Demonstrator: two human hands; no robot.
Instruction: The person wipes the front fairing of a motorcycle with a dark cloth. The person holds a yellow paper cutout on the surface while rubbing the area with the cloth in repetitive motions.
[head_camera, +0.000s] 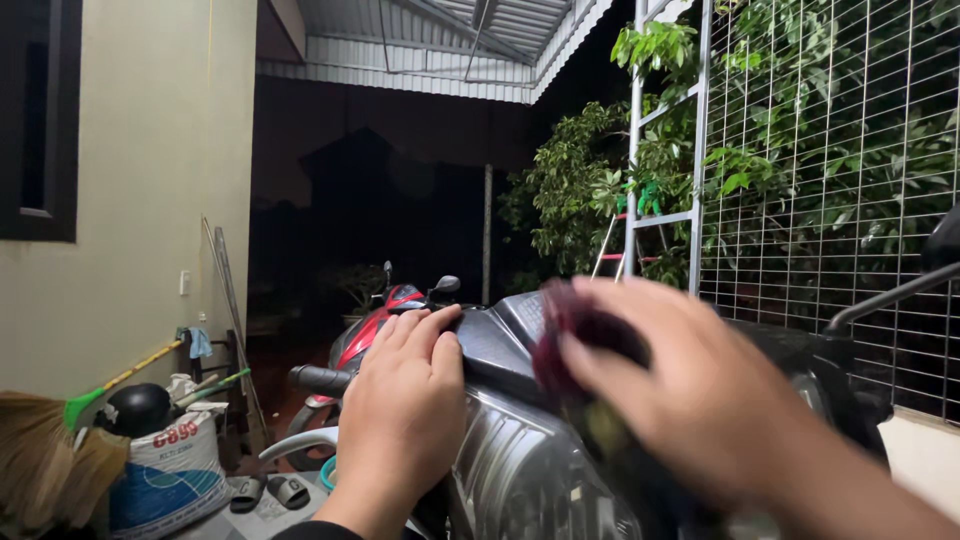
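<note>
Grey motorbike cowl (500, 350) under night carport roof (440, 40)

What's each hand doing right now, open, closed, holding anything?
Left hand: open, palm flat on the motorbike's front cover, holding nothing.
Right hand: motion-blurred, fingers closed on a dark red cloth.

Two bare hands are seen from above. No gloves, rings or watches are worn on them. The left hand (405, 400) is seen sharp and clear, with short, neat nails on the fingers (425, 330). A small bit of dark sleeve (318, 530) is seen at the left wrist, right at the bottom edge. The right hand (690, 390) is blurred, so its small details cannot be made out. The right forearm is seen bare, with no sleeve over it.
</note>
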